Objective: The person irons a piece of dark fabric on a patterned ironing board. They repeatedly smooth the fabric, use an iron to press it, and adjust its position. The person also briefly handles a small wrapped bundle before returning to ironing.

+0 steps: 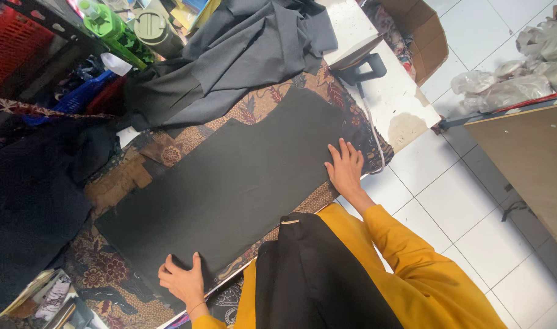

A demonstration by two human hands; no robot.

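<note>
Left hand [184, 280] and right hand [345, 167] lie flat on the black fabric piece [229, 183], fingers spread, gripping nothing. Judged step: smoothing it on the table [400, 103]. Next likely needs even outward strokes toward its edges.

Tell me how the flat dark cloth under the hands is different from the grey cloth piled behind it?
The flat dark cloth is nearly black and spread smooth; the grey cloth is lighter and lies crumpled in folds. The left hand and right hand press on the flat dark cloth; neither touches the grey cloth. Both lie on the patterned table cover.
</note>
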